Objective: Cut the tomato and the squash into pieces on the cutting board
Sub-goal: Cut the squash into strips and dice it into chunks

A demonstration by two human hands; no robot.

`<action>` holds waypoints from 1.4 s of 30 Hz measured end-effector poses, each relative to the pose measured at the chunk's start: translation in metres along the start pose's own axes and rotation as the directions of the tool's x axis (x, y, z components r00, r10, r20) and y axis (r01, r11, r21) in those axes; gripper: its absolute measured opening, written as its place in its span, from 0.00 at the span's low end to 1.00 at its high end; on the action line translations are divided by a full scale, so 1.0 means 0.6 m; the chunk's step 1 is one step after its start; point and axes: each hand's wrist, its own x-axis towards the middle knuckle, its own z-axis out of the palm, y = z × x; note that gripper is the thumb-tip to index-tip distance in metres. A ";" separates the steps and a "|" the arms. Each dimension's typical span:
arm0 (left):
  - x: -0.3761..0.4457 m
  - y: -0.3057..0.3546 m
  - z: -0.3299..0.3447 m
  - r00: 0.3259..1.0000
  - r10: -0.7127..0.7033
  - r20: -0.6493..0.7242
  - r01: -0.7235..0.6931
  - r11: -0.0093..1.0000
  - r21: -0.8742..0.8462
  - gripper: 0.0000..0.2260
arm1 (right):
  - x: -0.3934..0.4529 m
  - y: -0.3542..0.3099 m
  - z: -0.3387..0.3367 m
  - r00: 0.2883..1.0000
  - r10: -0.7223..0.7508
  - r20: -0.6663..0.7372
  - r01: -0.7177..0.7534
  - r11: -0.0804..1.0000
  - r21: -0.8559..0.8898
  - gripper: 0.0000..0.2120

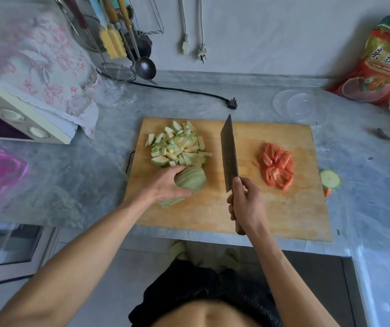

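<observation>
left hand (165, 185) reaching in, fingers curling over sliced squash half (192, 179) on cutting board (213, 208). right hand (246, 201) gripping cleaver (229, 152), blade raised between squash pieces (177, 145) and tomato pieces (277, 166).

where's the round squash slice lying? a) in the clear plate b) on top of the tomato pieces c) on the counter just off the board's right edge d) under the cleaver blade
c: the round squash slice lies on the counter just past the right edge of the cutting board, apart from the tomato pieces.
</observation>
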 end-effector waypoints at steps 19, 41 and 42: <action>0.004 0.020 0.143 0.969 0.141 -0.203 -0.073 0.948 0.310 0.42 | -0.035 0.026 -0.067 0.999 -0.034 -0.007 0.033 0.995 -0.099 0.12; -0.033 -0.015 0.150 0.966 0.147 -0.212 -0.023 0.868 0.497 0.47 | -0.102 0.096 -0.084 0.965 -0.136 0.226 0.197 0.940 -0.279 0.12; -0.034 -0.017 0.150 0.964 0.163 -0.210 -0.033 0.856 0.516 0.47 | -0.110 0.098 -0.079 0.965 -0.148 0.215 0.208 0.934 -0.291 0.12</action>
